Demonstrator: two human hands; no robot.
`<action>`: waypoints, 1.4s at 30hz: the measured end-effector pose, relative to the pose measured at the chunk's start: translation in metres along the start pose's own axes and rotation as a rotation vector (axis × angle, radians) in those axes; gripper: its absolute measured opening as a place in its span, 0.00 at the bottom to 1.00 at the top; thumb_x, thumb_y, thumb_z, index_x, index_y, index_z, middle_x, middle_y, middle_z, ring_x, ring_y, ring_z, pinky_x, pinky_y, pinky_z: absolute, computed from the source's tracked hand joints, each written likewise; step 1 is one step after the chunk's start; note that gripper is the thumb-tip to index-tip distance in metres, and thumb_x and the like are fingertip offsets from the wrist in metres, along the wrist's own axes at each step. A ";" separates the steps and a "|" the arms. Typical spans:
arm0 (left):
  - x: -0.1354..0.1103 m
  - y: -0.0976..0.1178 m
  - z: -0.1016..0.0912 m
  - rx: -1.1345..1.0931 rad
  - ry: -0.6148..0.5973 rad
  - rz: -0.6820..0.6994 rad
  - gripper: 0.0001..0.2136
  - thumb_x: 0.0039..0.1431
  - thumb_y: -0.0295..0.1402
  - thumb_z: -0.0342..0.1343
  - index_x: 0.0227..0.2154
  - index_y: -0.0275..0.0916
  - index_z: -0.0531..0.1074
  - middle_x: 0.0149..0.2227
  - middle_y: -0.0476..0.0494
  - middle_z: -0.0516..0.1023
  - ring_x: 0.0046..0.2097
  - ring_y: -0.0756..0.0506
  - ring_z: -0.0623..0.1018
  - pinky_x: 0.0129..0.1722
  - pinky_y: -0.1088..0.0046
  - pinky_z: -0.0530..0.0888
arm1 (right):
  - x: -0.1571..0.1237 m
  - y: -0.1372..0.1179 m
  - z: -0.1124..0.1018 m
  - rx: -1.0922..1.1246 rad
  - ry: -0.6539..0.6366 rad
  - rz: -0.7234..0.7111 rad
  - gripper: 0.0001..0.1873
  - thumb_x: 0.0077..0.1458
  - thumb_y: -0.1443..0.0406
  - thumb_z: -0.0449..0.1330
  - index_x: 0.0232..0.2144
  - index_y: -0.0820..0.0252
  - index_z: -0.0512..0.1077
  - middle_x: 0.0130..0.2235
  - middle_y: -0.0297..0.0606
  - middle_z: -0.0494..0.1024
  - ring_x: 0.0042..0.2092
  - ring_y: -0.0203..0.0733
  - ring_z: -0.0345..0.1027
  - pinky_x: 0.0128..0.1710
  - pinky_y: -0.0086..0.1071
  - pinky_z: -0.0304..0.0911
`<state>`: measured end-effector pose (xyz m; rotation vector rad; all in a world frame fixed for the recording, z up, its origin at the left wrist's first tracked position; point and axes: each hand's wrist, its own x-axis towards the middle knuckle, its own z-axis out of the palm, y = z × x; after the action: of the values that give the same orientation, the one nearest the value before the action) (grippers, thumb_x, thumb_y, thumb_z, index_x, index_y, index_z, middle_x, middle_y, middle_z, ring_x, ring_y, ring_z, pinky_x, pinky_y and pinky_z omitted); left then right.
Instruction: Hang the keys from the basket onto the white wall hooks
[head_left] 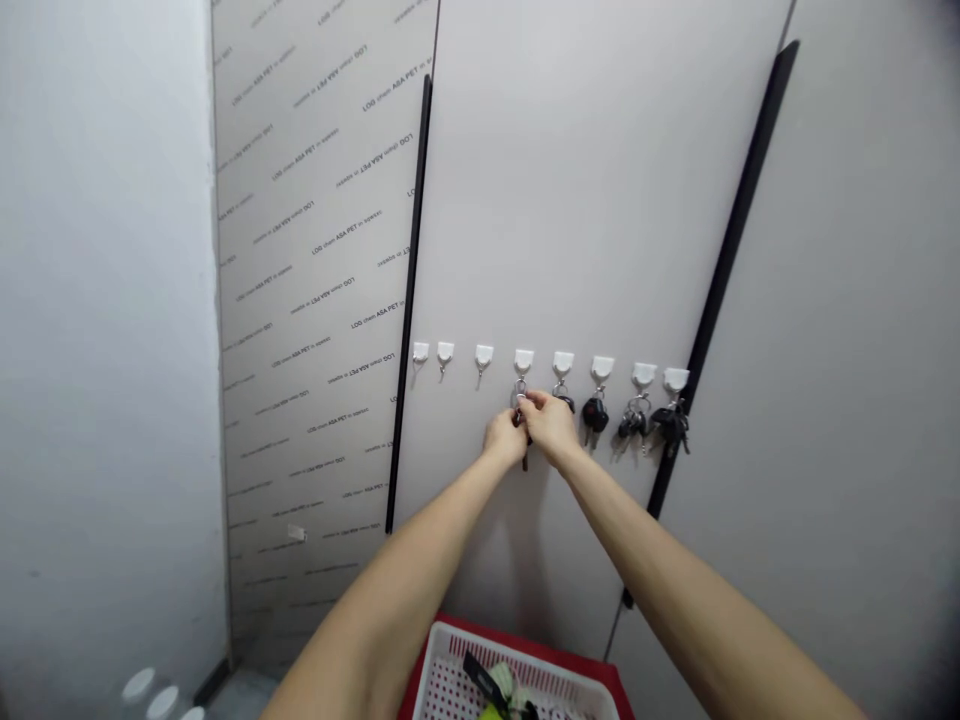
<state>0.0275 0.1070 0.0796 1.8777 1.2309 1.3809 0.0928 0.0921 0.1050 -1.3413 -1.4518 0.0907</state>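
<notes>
Both hands meet at a bunch of keys [525, 462] that hangs below a white wall hook [524, 361] on the pale cabinet door. My left hand [505, 438] is closed on the bunch from the left, its fingertips partly hidden. From the right, my right hand [553, 424] pinches the key ring [520, 386] near the top of the bunch. Just behind the right hand, another hook [563, 363] carries dark keys, partly covered. Further right hang a black key bunch [595, 415] and more bunches.
Three hooks to the left, including one hook [484, 356], carry no visible bunches. Long black handles [411, 300] run along the door edges. Below my arms, a white plastic basket [442, 655] with assorted items rests on a red surface [622, 690]. White-capped containers [139, 685] stand lower left.
</notes>
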 end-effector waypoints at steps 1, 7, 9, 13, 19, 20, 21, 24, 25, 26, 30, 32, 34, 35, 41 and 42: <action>-0.003 0.002 0.001 -0.001 0.000 0.024 0.11 0.45 0.33 0.43 0.28 0.34 0.67 0.27 0.43 0.71 0.30 0.49 0.69 0.28 0.75 0.64 | -0.003 -0.001 -0.006 -0.018 0.016 -0.030 0.17 0.39 0.62 0.49 0.32 0.66 0.67 0.31 0.43 0.72 0.32 0.38 0.64 0.33 0.31 0.58; 0.003 0.034 -0.016 -0.074 0.089 0.171 0.12 0.46 0.33 0.41 0.22 0.33 0.68 0.22 0.47 0.69 0.26 0.51 0.67 0.24 0.79 0.61 | -0.015 0.007 -0.044 -0.252 0.300 -0.089 0.20 0.38 0.59 0.50 0.34 0.64 0.65 0.32 0.42 0.70 0.31 0.39 0.63 0.31 0.31 0.56; 0.012 0.047 -0.025 -0.105 0.141 0.143 0.12 0.46 0.34 0.41 0.20 0.32 0.68 0.19 0.47 0.67 0.24 0.52 0.66 0.22 0.80 0.61 | -0.014 0.015 -0.044 -0.300 0.199 -0.020 0.21 0.37 0.58 0.51 0.35 0.63 0.65 0.29 0.41 0.71 0.28 0.39 0.64 0.28 0.30 0.56; 0.025 0.065 -0.042 -0.246 0.021 -0.034 0.10 0.45 0.30 0.42 0.19 0.30 0.66 0.12 0.51 0.61 0.16 0.55 0.63 0.17 0.81 0.58 | -0.006 0.024 -0.039 -0.308 0.112 0.044 0.19 0.37 0.56 0.49 0.31 0.62 0.66 0.24 0.38 0.70 0.23 0.36 0.62 0.22 0.28 0.54; 0.033 0.079 -0.070 -0.538 -0.006 -0.041 0.09 0.47 0.31 0.41 0.22 0.31 0.64 0.12 0.54 0.60 0.14 0.58 0.60 0.14 0.83 0.55 | 0.010 0.001 -0.057 -0.362 0.207 -0.009 0.17 0.36 0.55 0.47 0.20 0.62 0.67 0.20 0.37 0.69 0.23 0.37 0.60 0.21 0.27 0.51; 0.033 0.081 -0.072 -0.572 -0.001 -0.031 0.09 0.47 0.31 0.41 0.22 0.32 0.64 0.12 0.54 0.60 0.13 0.58 0.60 0.14 0.83 0.54 | 0.014 -0.006 -0.062 -0.362 0.224 -0.022 0.17 0.36 0.56 0.47 0.19 0.63 0.67 0.20 0.37 0.69 0.24 0.37 0.60 0.21 0.27 0.51; 0.032 0.083 -0.073 -0.574 -0.004 -0.019 0.09 0.46 0.31 0.42 0.21 0.32 0.64 0.12 0.54 0.60 0.13 0.58 0.60 0.14 0.83 0.53 | 0.018 -0.013 -0.066 -0.351 0.236 -0.043 0.17 0.36 0.56 0.47 0.20 0.63 0.67 0.20 0.37 0.69 0.24 0.37 0.60 0.22 0.27 0.51; 0.020 0.083 -0.067 -0.484 -0.098 0.020 0.09 0.46 0.30 0.42 0.18 0.32 0.63 0.12 0.53 0.60 0.14 0.58 0.59 0.14 0.83 0.53 | 0.026 -0.030 -0.079 -0.257 0.225 -0.124 0.17 0.36 0.56 0.47 0.22 0.63 0.67 0.21 0.35 0.68 0.24 0.35 0.59 0.22 0.26 0.51; 0.013 0.081 -0.063 -0.449 -0.154 0.035 0.09 0.46 0.30 0.42 0.18 0.32 0.63 0.12 0.53 0.60 0.14 0.58 0.59 0.15 0.83 0.54 | 0.025 -0.032 -0.082 -0.216 0.202 -0.140 0.17 0.37 0.56 0.47 0.23 0.63 0.67 0.21 0.35 0.68 0.23 0.34 0.59 0.22 0.26 0.51; 0.004 0.077 -0.057 -0.418 -0.212 0.051 0.09 0.46 0.30 0.42 0.18 0.32 0.63 0.13 0.53 0.61 0.15 0.58 0.60 0.16 0.83 0.55 | 0.021 -0.032 -0.085 -0.183 0.168 -0.151 0.17 0.38 0.57 0.47 0.23 0.63 0.66 0.20 0.34 0.68 0.23 0.33 0.59 0.21 0.26 0.51; -0.043 0.038 -0.025 -0.237 -0.419 0.093 0.09 0.45 0.30 0.42 0.19 0.31 0.64 0.15 0.52 0.61 0.18 0.57 0.60 0.18 0.83 0.58 | -0.033 0.002 -0.084 -0.197 -0.113 -0.168 0.12 0.37 0.59 0.49 0.22 0.61 0.65 0.20 0.33 0.67 0.22 0.34 0.58 0.20 0.27 0.51; -0.075 0.008 -0.006 -0.045 -0.511 0.078 0.11 0.45 0.31 0.41 0.18 0.31 0.65 0.15 0.51 0.61 0.18 0.56 0.60 0.18 0.82 0.58 | -0.077 0.037 -0.077 -0.214 -0.298 -0.102 0.09 0.38 0.60 0.48 0.18 0.59 0.65 0.18 0.34 0.67 0.20 0.35 0.57 0.19 0.28 0.49; -0.109 -0.022 0.012 0.170 -0.616 0.059 0.12 0.45 0.31 0.40 0.20 0.32 0.67 0.17 0.49 0.65 0.19 0.54 0.62 0.18 0.81 0.58 | -0.124 0.076 -0.069 -0.210 -0.409 0.006 0.08 0.39 0.61 0.48 0.16 0.56 0.63 0.17 0.34 0.66 0.20 0.36 0.56 0.18 0.29 0.48; -0.126 -0.034 0.020 0.274 -0.654 0.035 0.13 0.45 0.31 0.39 0.21 0.32 0.68 0.18 0.47 0.67 0.20 0.53 0.63 0.19 0.80 0.59 | -0.145 0.094 -0.065 -0.193 -0.451 0.063 0.07 0.38 0.61 0.49 0.15 0.54 0.63 0.17 0.34 0.67 0.19 0.36 0.56 0.18 0.30 0.48; -0.192 -0.057 0.047 0.670 -0.833 0.000 0.13 0.43 0.32 0.41 0.26 0.37 0.70 0.29 0.38 0.73 0.32 0.42 0.70 0.29 0.70 0.65 | -0.226 0.159 -0.055 -0.232 -0.574 0.255 0.03 0.31 0.60 0.53 0.16 0.44 0.64 0.19 0.32 0.69 0.21 0.37 0.59 0.21 0.31 0.50; -0.195 -0.054 0.048 0.705 -0.859 0.005 0.13 0.43 0.32 0.41 0.27 0.37 0.70 0.30 0.37 0.72 0.33 0.42 0.70 0.30 0.69 0.65 | -0.231 0.161 -0.055 -0.256 -0.592 0.255 0.03 0.31 0.61 0.53 0.16 0.43 0.65 0.20 0.31 0.70 0.23 0.37 0.60 0.22 0.31 0.51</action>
<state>0.0368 -0.0337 -0.0737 2.5005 1.2827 -0.0021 0.1809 -0.0523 -0.1265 -1.8046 -1.8117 0.5194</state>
